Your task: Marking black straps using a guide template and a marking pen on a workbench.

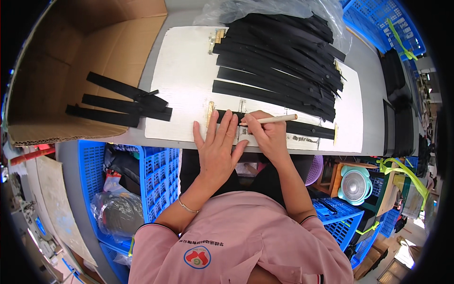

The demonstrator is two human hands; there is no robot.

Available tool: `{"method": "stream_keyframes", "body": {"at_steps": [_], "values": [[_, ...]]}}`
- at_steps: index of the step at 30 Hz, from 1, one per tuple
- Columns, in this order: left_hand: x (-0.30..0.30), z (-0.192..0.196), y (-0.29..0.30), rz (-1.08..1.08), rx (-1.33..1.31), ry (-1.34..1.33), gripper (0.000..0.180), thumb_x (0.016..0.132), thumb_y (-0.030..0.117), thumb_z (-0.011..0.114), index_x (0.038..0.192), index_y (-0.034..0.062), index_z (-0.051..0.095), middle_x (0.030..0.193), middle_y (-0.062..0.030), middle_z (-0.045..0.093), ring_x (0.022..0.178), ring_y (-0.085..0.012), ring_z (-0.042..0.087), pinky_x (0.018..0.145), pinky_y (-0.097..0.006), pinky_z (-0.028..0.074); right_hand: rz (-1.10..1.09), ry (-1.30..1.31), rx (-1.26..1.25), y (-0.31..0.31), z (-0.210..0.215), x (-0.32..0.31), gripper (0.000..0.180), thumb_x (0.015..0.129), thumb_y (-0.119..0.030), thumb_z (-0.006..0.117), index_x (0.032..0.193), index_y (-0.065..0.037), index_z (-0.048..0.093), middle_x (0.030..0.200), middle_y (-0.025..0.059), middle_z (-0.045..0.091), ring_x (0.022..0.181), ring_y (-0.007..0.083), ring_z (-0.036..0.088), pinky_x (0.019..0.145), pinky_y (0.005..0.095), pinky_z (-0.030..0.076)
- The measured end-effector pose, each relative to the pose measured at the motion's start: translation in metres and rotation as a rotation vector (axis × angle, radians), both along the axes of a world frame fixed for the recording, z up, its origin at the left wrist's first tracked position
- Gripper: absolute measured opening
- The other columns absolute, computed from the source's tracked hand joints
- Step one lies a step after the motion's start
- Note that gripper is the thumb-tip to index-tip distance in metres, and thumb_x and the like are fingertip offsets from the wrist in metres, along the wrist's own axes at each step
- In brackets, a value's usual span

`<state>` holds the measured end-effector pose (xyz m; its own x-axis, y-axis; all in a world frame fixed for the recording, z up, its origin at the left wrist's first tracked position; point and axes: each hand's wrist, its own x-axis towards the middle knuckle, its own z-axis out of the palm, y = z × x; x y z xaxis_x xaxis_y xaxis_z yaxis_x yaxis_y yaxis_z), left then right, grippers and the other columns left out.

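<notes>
A black zipper (309, 129) lies crosswise near the front edge of a white board (182, 71). My left hand (216, 154) rests on its left part with fingers stretched out, pressing it flat. In my right hand (268, 138) is a pale, slim pencil (281, 118), its tip touching or just above the zipper beside my left fingers. Dark marks and lines show on the board around this zipper. Farther back, a thick pile of black zippers (279, 61) covers much of the board. Part of the front zipper is hidden under my hands.
At the left, an open cardboard box (127, 45) has several black zippers (120, 105) across its near edge. Clear plastic (265, 8) lies behind the pile. Dark stacks (402, 118) and a blue crate (385, 21) stand right. Another blue crate (163, 175) sits below the table's left.
</notes>
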<state>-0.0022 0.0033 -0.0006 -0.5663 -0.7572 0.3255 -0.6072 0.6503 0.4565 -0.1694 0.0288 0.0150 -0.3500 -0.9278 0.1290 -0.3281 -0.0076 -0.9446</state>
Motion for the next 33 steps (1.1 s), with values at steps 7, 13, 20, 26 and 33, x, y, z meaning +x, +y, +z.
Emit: {"method": "stream_keyframes", "body": {"at_steps": [7, 13, 20, 26, 33], "values": [[-0.001, -0.002, -0.001, -0.002, -0.029, -0.025, 0.064, 0.092, 0.033, 0.075, 0.148, 0.0065, 0.057, 0.155, -0.0089, 0.052, 0.151, -0.0328, 0.038, 0.120, -0.066, 0.013, 0.041, 0.067, 0.019, 0.000, 0.000, -0.003, 0.020, 0.098, -0.013, 0.068, 0.088, 0.003, 0.073, 0.076, 0.0103, 0.073, 0.064, 0.0152, 0.067, 0.058, 0.0294, 0.049], [0.000, 0.000, 0.000, -0.006, -0.008, -0.022, 0.063, 0.093, 0.032, 0.074, 0.148, 0.0061, 0.056, 0.155, -0.0091, 0.053, 0.151, -0.0333, 0.037, 0.121, -0.066, 0.010, -0.202, -0.039, -0.130, 0.033, 0.008, -0.035, 0.021, 0.099, -0.009, 0.064, 0.085, 0.003, 0.073, 0.074, 0.0072, 0.071, 0.062, 0.0110, 0.061, 0.059, 0.0268, 0.048], [-0.002, 0.003, -0.001, -0.014, 0.003, -0.025, 0.063, 0.094, 0.031, 0.074, 0.148, 0.0054, 0.056, 0.156, -0.0103, 0.051, 0.152, -0.0340, 0.037, 0.122, -0.065, 0.008, -0.332, 0.125, -0.081, 0.049, 0.002, -0.066, 0.024, 0.103, -0.012, 0.061, 0.090, 0.005, 0.074, 0.076, 0.0038, 0.067, 0.066, 0.0073, 0.054, 0.060, 0.0236, 0.041], [-0.026, 0.014, 0.007, -0.111, 0.026, 0.052, 0.061, 0.093, 0.029, 0.074, 0.147, 0.0060, 0.056, 0.155, -0.0116, 0.052, 0.149, -0.0332, 0.040, 0.122, -0.062, 0.014, -0.330, 0.121, -0.092, 0.048, -0.004, -0.068, 0.023, 0.103, -0.011, 0.062, 0.090, 0.004, 0.073, 0.075, 0.0031, 0.066, 0.066, 0.0072, 0.054, 0.060, 0.0239, 0.042], [-0.067, 0.008, 0.015, -0.276, 0.038, 0.167, 0.044, 0.092, 0.024, 0.074, 0.132, 0.0057, 0.068, 0.141, -0.0113, 0.061, 0.127, -0.0286, 0.055, 0.118, -0.057, 0.027, -0.314, 0.155, -0.083, 0.047, -0.004, -0.067, 0.022, 0.103, -0.011, 0.062, 0.089, 0.002, 0.073, 0.075, 0.0024, 0.065, 0.065, 0.0069, 0.053, 0.059, 0.0243, 0.042]]}}
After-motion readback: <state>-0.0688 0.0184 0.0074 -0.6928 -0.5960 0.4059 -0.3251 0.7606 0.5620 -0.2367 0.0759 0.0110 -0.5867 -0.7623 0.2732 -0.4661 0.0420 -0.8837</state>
